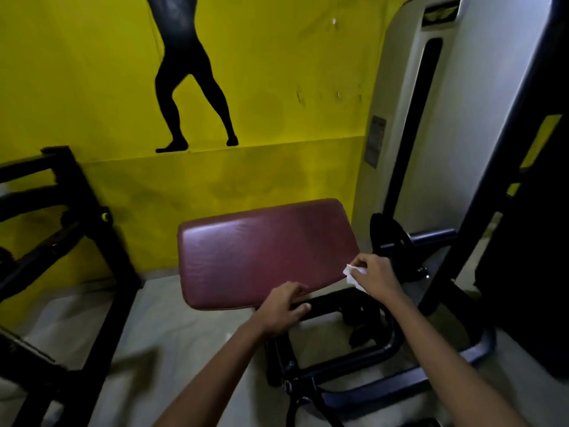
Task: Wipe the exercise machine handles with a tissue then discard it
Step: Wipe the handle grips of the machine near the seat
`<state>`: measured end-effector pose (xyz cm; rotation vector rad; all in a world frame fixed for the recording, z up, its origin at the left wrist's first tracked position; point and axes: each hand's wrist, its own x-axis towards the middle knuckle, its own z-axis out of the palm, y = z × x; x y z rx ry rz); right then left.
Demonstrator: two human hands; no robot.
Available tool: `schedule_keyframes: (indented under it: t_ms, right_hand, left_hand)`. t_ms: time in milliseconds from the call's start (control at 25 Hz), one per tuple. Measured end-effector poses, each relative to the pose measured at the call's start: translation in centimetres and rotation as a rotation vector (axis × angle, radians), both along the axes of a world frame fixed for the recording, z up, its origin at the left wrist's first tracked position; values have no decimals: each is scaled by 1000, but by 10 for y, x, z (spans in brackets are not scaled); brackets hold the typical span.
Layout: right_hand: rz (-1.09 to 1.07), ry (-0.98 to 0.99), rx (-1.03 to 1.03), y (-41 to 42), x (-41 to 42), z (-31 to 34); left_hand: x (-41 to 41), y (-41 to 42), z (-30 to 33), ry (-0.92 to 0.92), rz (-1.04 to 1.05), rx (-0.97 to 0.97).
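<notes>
Both forearms reach in from about 6 o'clock, bare, angled up toward the middle. Biggest thing around is the yellow wall (277, 87) with a black painted silhouette (191, 87) of legs at 12 o'clock, matte and a bit scuffed. At 2 o'clock stands the pale grey weight-stack housing (462, 134), smooth with rounded corners; it has a small dark label plate (376, 140), way too blurry to read. Dead centre is the maroon pad (261, 251), glossy vinyl, rounded rectangle, tilted. Under it, black tubular steel frame (354, 346). Left hand (283, 309) sits at the pad's near edge, fingers on top and thumb curled onto the black bar (326, 303) below, gripping. Right hand (377, 277) is at the pad's 4 o'clock corner, fingers curled, pinching a crumpled white tissue (354, 274) right against that corner.
</notes>
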<state>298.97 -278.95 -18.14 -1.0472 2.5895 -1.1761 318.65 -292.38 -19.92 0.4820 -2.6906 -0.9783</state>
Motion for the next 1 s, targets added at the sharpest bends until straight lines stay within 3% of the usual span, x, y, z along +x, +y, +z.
schedule_keyframes:
  t_ms: [360,640,1000]
  right_hand:
    - [-227,-83,28,15,36,-55]
    - [-705,-59,109,62,90,-68]
    - [-1037,-121,73,96,146,-133]
  left_hand:
    - [-28,-34,-55,-102,-344,-1]
    - [-56,-27,-78,-87,-705,40]
    - [-81,-24,-166,-181,-942,42]
